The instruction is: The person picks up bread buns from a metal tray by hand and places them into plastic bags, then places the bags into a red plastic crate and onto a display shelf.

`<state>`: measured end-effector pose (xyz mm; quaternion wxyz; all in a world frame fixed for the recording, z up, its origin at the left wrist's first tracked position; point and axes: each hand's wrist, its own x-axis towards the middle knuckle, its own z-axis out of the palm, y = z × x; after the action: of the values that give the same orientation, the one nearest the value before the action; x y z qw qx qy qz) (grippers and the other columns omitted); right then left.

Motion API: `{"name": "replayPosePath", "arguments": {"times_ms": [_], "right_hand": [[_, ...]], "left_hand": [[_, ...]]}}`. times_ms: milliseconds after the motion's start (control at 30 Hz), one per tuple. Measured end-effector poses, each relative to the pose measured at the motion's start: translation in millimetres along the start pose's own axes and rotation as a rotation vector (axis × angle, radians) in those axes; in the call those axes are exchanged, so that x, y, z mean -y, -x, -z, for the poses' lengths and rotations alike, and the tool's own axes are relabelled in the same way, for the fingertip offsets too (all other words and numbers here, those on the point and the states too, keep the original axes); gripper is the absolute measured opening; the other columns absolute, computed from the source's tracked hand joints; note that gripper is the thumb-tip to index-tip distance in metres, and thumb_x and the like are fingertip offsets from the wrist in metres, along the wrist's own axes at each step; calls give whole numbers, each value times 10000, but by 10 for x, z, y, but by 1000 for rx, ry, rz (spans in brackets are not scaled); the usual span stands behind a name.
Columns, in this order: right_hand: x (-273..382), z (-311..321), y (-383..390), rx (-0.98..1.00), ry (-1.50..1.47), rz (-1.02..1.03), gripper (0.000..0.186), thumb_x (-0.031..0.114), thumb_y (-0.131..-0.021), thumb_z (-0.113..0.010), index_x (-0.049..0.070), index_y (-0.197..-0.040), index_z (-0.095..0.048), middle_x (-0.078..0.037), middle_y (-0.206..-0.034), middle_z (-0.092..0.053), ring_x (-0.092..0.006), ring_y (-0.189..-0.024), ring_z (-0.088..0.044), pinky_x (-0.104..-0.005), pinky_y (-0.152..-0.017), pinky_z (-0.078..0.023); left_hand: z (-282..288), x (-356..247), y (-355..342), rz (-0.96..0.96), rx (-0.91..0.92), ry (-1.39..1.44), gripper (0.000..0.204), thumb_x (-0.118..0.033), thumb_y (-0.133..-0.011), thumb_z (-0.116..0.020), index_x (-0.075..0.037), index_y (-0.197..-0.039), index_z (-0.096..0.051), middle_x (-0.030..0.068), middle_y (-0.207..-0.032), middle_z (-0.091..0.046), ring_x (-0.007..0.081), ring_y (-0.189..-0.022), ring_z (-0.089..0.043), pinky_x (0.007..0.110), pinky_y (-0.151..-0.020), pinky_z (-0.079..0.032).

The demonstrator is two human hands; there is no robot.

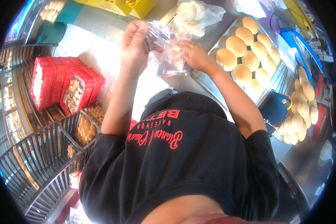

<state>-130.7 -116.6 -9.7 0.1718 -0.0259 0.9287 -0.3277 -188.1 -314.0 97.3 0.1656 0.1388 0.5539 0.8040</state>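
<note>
My left hand (135, 46) is closed, pinching the upper left edge of a clear plastic bag (164, 46). At the bag's right side is my right hand (195, 56), its fingers curled against the plastic and partly lost in glare. What lies inside the bag is blurred, though something pale and pinkish shows through. Just beyond, another clear bag (192, 18) with pale bread pieces rests on the metal counter. Right of my right hand, a metal tray (209, 80) bears several round golden buns (236, 46).
Yellow crates (117, 6) stand at the far edge. To the left are red crates (50, 84), one full of packed goods, and black slatted bins (33, 149) with bread rolls. A blue box (274, 111) and more buns (300, 108) are at right.
</note>
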Motion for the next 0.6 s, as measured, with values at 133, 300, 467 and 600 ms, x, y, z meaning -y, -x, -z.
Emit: {"name": "replayPosePath", "arguments": {"times_ms": [133, 300, 467, 600], "right_hand": [[-44, 452, 359, -126, -1471, 141, 555, 480, -997, -334, 41, -1220, -589, -80, -1189, -630, -169, -1141, -556, -337, -1008, -360], [12, 794, 930, -523, -1095, 195, 225, 164, -906, -609, 17, -1074, -635, -73, -1002, -665, -159, -933, -631, -296, -809, -484], [-51, 942, 1395, -874, -1271, 68, 122, 61, -837, -673, -6, -935, -648, -54, -809, -643, -136, -698, -605, -271, -650, -504], [-22, 1046, 1741, -1128, -828, -88, 111, 99, -868, -648, -10, -876, -631, -31, -695, -604, -110, -634, -559, -261, -607, -476]], "left_hand": [[-218, 347, -69, 153, 143, 86, 138, -206, -998, -422, -89, -1004, -495, 192, -1018, -648, 296, -903, -660, 285, -579, -495], [-708, 411, -243, 144, 281, 80, 146, -225, -1007, -411, -92, -1019, -472, 236, -1092, -629, 327, -995, -651, 286, -604, -497], [-1128, 432, -455, 88, 499, -72, 201, -254, -1008, -410, -65, -1062, -453, 245, -1130, -616, 324, -987, -651, 337, -728, -520], [-1505, 304, -542, 124, 743, 123, 378, -297, -994, -436, -24, -1254, -405, 234, -1138, -619, 315, -953, -655, 349, -808, -513]]}}
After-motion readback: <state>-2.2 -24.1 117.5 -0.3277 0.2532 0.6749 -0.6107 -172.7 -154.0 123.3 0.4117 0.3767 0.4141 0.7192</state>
